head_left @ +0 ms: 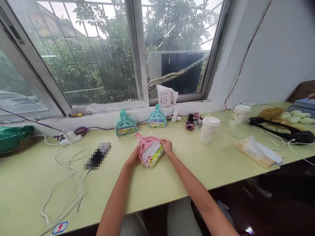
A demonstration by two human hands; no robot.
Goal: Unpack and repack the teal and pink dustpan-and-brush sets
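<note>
A pink dustpan and brush set (pixel 149 149) with a yellow-green label is tilted above the near middle of the table. My left hand (pixel 133 157) grips its left edge, with the fingers partly hidden behind it. At the upper right corner of the set, my right hand (pixel 167 146) pinches the edge. Behind it, against the wall, stand a stack of teal dustpan sets (pixel 126 124) on the left and another teal set (pixel 157 118) to the right.
Two white paper cups (pixel 209 131) (pixel 239 116) and a tissue pack (pixel 257 152) are on the right. White cables (pixel 70 170), a blurred dark object (pixel 97 157) and a power strip (pixel 71 140) lie left. A black headband-like object (pixel 280 129) sits far right.
</note>
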